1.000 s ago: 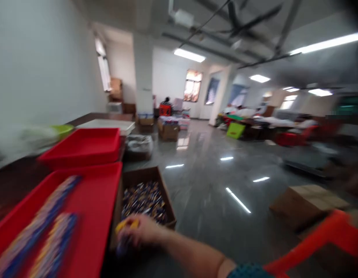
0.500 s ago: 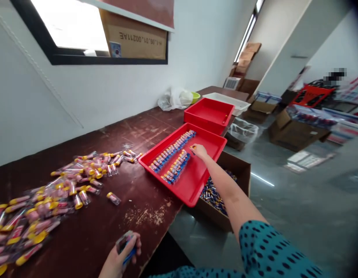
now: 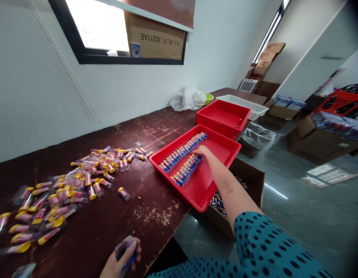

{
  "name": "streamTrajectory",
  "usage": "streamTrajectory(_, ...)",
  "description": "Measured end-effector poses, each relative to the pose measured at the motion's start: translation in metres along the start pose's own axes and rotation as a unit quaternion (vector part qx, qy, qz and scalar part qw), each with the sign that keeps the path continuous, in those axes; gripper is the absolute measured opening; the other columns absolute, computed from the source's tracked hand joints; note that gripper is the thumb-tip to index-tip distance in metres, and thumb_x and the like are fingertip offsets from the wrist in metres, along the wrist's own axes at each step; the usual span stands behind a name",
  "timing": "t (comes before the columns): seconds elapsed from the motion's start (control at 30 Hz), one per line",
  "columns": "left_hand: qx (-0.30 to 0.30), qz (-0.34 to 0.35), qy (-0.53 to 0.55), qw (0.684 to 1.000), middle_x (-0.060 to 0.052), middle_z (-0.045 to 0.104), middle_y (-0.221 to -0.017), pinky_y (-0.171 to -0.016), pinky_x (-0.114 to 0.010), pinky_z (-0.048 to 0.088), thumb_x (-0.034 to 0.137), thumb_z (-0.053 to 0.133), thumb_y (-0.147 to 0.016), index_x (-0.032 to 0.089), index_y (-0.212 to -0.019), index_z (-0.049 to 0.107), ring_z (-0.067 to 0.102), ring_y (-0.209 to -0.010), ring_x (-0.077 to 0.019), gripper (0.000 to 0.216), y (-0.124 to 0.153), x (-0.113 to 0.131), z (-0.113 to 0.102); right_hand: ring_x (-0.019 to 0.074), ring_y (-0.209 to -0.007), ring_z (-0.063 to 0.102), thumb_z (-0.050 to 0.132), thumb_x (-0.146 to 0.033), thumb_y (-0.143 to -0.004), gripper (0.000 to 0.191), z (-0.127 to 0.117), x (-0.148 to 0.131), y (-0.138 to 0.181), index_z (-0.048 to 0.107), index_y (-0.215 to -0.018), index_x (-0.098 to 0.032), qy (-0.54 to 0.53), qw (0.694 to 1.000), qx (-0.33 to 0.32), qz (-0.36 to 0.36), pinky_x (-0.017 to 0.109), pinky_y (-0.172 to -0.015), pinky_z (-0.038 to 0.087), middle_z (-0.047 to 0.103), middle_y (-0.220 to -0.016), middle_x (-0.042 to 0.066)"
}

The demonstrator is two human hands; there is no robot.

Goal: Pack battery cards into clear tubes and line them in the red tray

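My right hand (image 3: 202, 150) reaches into a red tray (image 3: 216, 181), its fingers closed at the far end of the shorter row of small blue-based tubes (image 3: 187, 170). They pinch a small tube there, mostly hidden by the fingers. A longer row of the same tubes (image 3: 183, 150) lies beside it, nearer the wall. My left hand (image 3: 121, 259), low over the table's front edge, is wrapped round a blue and clear plastic item (image 3: 128, 251) whose exact kind I cannot make out. A loose pile of clear tubes with yellow caps (image 3: 77, 185) spreads on the table at left.
A second red tray (image 3: 222, 114) stands behind the first, with a white tray (image 3: 239, 102) and a plastic bag (image 3: 189, 99) near the wall. Below the tray's right side, a cardboard box (image 3: 248, 173) holds many small tubes. One capped tube (image 3: 124, 193) lies apart.
My right hand has moved from the open tray floor to the end of the shorter row, bringing a small tube. The view has swung left; my left hand keeps its grip.
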State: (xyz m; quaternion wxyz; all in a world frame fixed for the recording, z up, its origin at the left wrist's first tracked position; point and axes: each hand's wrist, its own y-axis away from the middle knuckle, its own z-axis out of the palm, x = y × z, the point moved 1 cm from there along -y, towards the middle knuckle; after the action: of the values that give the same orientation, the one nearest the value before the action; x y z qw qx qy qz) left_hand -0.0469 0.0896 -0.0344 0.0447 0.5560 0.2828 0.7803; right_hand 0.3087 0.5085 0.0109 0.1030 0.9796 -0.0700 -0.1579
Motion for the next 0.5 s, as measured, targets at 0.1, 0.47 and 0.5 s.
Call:
streamTrajectory(0.1, -0.026, -0.01, 0.001, 1.0, -0.005, 0.067, -0.067, -0.046, -0.025, 0.042, 0.054, 0.088, -0.048, 0.014, -0.079, 0.072, 0.059, -0.058, -0.0184, 0.053, -0.005, 0.0, 0.002, 0.0133, -0.082, 0.064, 0.057, -0.043, -0.093, 0.036, -0.007, 0.002, 0.018, 0.066, -0.093, -0.008, -0.027, 0.999, 0.019, -0.001, 0.029, -0.08, 0.049, 0.068, -0.093, 0.008)
streamTrajectory(0.47, -0.077, -0.004, 0.08, 0.994, -0.006, 0.068, -0.074, -0.049, -0.023, 0.044, 0.045, 0.08, -0.068, 0.014, -0.081, 0.066, 0.065, -0.065, -0.0172, 0.036, 0.001, 0.02, 0.008, 0.0131, -0.08, 0.063, 0.064, -0.033, -0.085, 0.039, 0.028, -0.087, 0.208, 0.052, -0.119, -0.021, -0.457, 0.785, -0.29, -0.301, 0.026, -0.07, 0.048, 0.064, -0.105, 0.006)
streamTrajectory(0.5, -0.07, 0.019, 0.079, 0.994, -0.005, 0.067, -0.071, -0.048, -0.022, 0.043, 0.043, 0.081, -0.067, 0.013, -0.08, 0.066, 0.064, -0.063, -0.0163, 0.035, -0.001, 0.022, 0.005, 0.0133, -0.08, 0.062, 0.064, -0.037, -0.085, 0.035, 0.041, -0.101, 0.234, 0.054, -0.114, -0.02, -0.448, 0.771, -0.318, -0.321, 0.026, -0.07, 0.048, 0.064, -0.102, 0.005)
